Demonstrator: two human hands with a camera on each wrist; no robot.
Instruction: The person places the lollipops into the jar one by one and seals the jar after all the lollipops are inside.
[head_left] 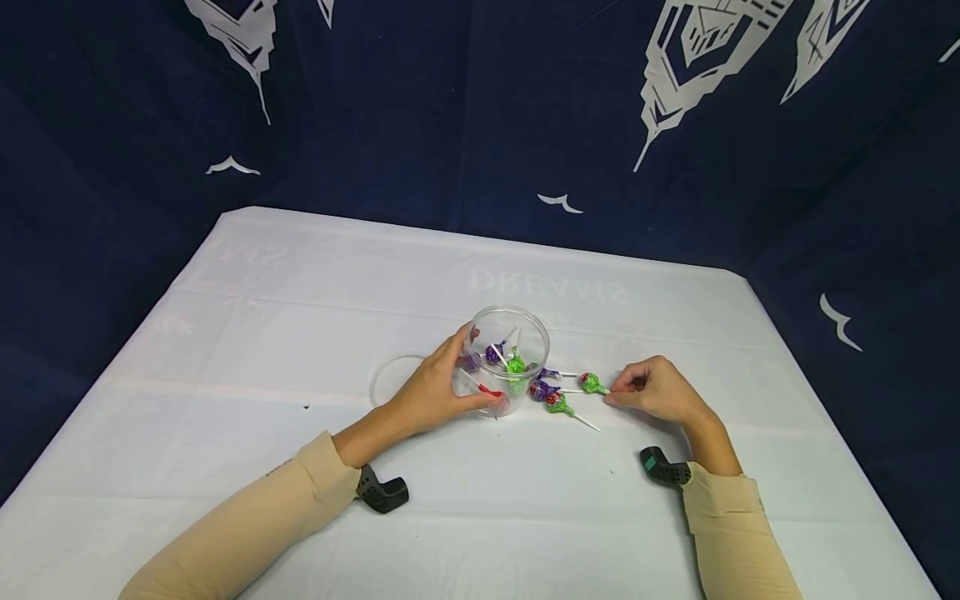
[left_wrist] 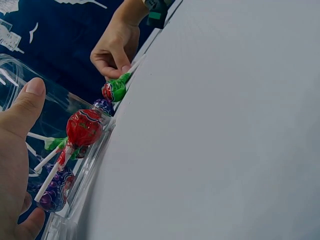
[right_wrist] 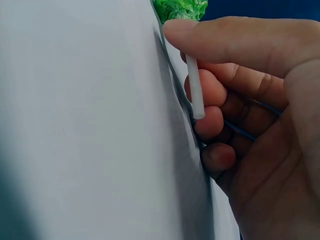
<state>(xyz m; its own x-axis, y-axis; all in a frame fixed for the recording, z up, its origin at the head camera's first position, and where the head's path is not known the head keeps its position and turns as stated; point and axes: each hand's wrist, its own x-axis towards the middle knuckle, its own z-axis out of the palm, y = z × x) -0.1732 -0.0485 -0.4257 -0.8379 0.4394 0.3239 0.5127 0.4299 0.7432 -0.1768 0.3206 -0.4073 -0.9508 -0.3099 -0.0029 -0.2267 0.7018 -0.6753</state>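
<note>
Green lollipop (head_left: 592, 383) lies on the white tablecloth (head_left: 300, 275), just right of the clear plastic jar (head_left: 508, 358), stick pointing right. Right hand (head_left: 660, 392) pinches that stick (right_wrist: 195, 92) between thumb and fingertips; the right wrist view shows the pinch closed on it, and the candy head looks to be still down on the cloth, though that view is too tight to be sure.

Left hand (head_left: 435, 392) wraps the jar's near-left side, gripping it steady. Several wrapped lollipops are inside, a red one (left_wrist: 84, 127) against the wall.

Two more lie loose between jar and green one: purple (head_left: 542, 388), another green (head_left: 557, 405). A clear lid (head_left: 390, 379) sits left of the jar.

Step as I read it: pickup of a loose lollipop. Next move calls for a lift, carry left over the rim, release into the opening.
</note>
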